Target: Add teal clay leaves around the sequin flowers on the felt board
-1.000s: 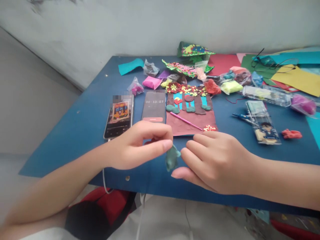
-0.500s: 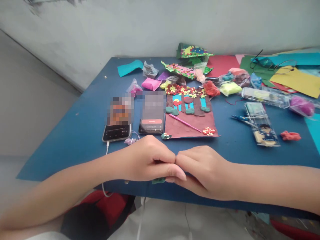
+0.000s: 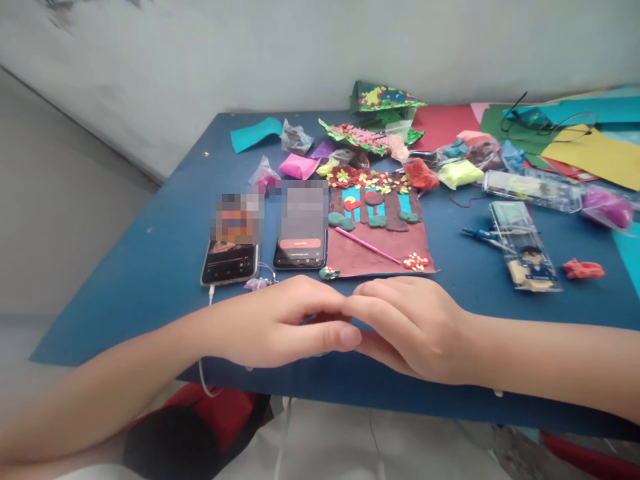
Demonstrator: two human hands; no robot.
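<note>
Head view: the left hand [image 3: 280,327] and right hand [image 3: 420,327] meet above the table's [image 3: 150,287] near edge, fingertips touching, the left thumb in front of part of the right hand. Both are curled narrow; whether they pinch anything I cannot tell, as the fingers hide the gap. The step looks like shaping by hand, and the next move probably calls for parting the fingertips. The clay picture [image 3: 383,235] lies just beyond the grip, pink stick [image 3: 367,245] across it, a phone [image 3: 300,257] beside its left edge.
</note>
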